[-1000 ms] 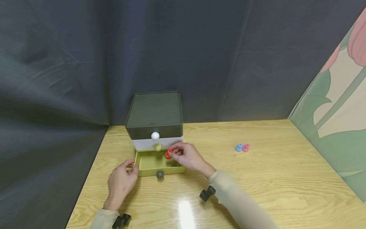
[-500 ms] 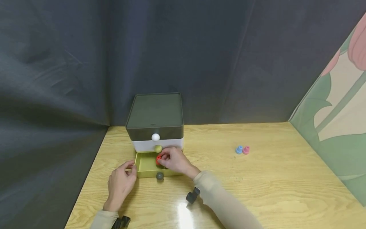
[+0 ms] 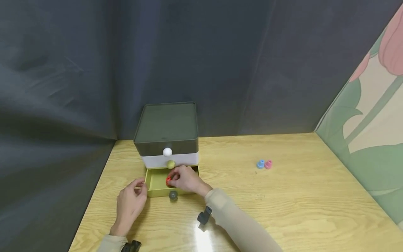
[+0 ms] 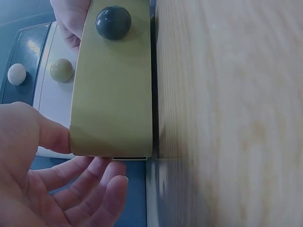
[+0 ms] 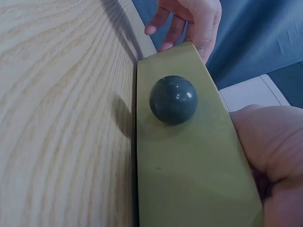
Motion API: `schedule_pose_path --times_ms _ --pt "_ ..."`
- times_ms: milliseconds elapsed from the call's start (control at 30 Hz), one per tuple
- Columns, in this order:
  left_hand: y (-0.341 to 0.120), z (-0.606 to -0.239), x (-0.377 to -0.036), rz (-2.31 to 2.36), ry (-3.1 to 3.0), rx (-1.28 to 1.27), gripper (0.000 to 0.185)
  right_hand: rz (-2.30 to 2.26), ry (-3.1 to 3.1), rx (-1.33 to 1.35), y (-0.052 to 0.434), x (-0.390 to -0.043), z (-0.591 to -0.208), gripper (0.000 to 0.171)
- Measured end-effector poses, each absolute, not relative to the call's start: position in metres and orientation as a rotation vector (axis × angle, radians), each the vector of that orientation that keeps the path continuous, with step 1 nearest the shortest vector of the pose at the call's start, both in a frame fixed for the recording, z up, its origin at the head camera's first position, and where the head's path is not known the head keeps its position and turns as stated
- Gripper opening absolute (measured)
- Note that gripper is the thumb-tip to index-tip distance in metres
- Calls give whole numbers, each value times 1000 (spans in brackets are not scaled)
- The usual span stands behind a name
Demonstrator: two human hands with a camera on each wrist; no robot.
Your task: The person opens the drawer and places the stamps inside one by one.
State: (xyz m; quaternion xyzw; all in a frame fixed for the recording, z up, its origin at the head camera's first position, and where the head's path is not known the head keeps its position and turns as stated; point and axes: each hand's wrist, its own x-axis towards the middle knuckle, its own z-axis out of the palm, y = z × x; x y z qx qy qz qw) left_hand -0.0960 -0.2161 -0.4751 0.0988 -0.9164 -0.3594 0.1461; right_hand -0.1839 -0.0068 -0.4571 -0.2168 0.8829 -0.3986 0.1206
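while the right hand [image 3: 188,179] reaches over the front wall of the open drawer [image 3: 154,193], its thumb and fingers pinch the red piece [image 3: 168,181] inside, near the front edge and about midway between the sides. the red piece lies leftward of that hand, right at its fingertips; its long axis is hard to read under the fingers, and whether its base touches the drawer floor cannot be told. the left hand [image 3: 129,204] is the farther one from it, holding the drawer's left front corner, thumb at the top edge and fingers against the outer side.

the grey knob [image 3: 173,195] juts from the front wall, just below the right hand. behind the fingers, the green knob [image 3: 170,164] and white drawer front [image 3: 185,159] bound the opening, with the dark top [image 3: 167,122] above them. this stack stands by the back edge of the surface [image 3: 283,210], toward its back left corner.

well apart to the right, nearer the back edge than the front, the blue piece [image 3: 260,164] and pink piece [image 3: 268,164] stand side by side. nothing visible stands between them and the right hand.
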Motion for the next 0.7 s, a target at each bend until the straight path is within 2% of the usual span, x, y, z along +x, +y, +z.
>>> schedule_pose_path --times_ms 333,567,700 --pt "-228 -466 -92 -992 -2751 253 41 -1196 2545 -684 -13 -183 -450 15" --pt "-224 -470 -91 -1009 -2845 247 49 -1050 2704 -915 3 -172 -447 20" --pt "-221 -472 -91 -1016 -2863 259 49 -1116 2741 -978 18 -165 -444 20"
